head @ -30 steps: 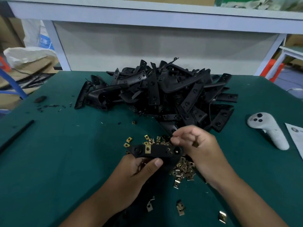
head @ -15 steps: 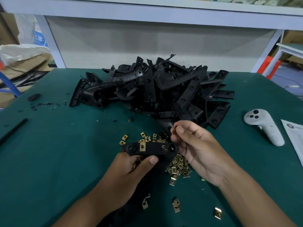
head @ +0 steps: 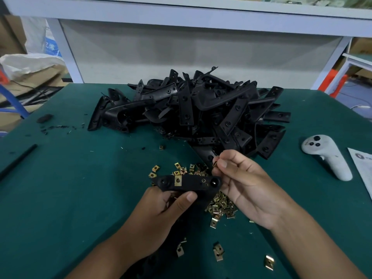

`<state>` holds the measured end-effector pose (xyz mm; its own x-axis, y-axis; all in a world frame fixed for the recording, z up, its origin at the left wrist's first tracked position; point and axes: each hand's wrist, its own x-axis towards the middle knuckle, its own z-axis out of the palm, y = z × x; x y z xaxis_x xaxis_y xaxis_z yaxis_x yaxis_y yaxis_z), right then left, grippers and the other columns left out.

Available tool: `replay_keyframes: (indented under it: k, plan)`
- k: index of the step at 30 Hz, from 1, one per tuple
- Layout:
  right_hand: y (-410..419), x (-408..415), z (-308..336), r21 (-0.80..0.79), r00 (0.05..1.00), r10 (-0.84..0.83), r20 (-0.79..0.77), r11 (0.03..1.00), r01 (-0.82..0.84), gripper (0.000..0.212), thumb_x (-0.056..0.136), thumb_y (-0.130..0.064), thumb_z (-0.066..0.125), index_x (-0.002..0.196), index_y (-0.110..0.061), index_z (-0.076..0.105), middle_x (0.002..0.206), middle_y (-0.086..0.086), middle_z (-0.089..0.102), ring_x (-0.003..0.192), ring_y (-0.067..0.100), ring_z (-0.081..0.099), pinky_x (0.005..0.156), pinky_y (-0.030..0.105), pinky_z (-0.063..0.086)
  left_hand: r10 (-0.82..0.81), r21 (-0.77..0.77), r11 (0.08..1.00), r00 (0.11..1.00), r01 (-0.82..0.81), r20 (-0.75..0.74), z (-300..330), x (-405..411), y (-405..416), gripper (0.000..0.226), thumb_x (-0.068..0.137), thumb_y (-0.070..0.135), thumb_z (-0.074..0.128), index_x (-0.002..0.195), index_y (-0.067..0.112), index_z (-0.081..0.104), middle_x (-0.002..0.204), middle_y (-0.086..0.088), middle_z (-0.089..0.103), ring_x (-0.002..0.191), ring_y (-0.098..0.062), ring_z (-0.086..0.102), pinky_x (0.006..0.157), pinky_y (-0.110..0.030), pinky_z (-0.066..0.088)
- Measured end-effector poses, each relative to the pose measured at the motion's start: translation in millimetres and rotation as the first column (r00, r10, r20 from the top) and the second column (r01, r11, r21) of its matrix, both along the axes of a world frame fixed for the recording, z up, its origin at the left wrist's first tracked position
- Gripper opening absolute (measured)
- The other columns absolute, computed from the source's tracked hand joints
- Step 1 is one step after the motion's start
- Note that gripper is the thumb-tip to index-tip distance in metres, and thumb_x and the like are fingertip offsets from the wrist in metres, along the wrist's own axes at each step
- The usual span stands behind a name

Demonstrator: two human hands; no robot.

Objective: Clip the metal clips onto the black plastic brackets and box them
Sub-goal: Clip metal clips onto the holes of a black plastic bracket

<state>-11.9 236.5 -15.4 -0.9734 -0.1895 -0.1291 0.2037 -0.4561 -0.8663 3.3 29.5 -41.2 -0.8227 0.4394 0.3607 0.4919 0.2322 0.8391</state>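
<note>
Covering the far middle of the green bench (head: 60,198), a heap of black brackets (head: 201,109) dominates. Nearer, the left hand (head: 161,214) grips one bracket (head: 193,183), its fingers curled beneath and the thumb on top; a brass clip (head: 178,180) already sits on that bracket. The right hand (head: 247,188) pinches a single metal clip (head: 214,164) between thumb and forefinger, its other fingers loosely curled. Loose clips (head: 220,207) lie scattered under both hands.

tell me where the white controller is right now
In the head view the white controller lies on the green table at the far right, between the pile of black brackets and a printed sheet at the edge.
</note>
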Motion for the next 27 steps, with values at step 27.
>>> replay_keyframes:
  k: [27]
  plan:
    - [0.0, 7.2, 7.3, 0.259, 0.981, 0.097, -0.166, 0.965, -0.052, 0.018, 0.073, -0.022, 0.077, 0.089, -0.019, 0.083, 0.105, 0.007, 0.078, 0.098, 0.017, 0.074, 0.084, 0.027, 0.06, 0.005, -0.074, 0.997, 0.998, -0.01, -0.067, 2.8, 0.6, 1.3, 0.022, 0.105, 0.038, 0.047, 0.092, 0.051, 0.06, 0.061, 0.043, 0.048, 0.051, 0.022, 0.041, 0.05, 0.007, 0.022]
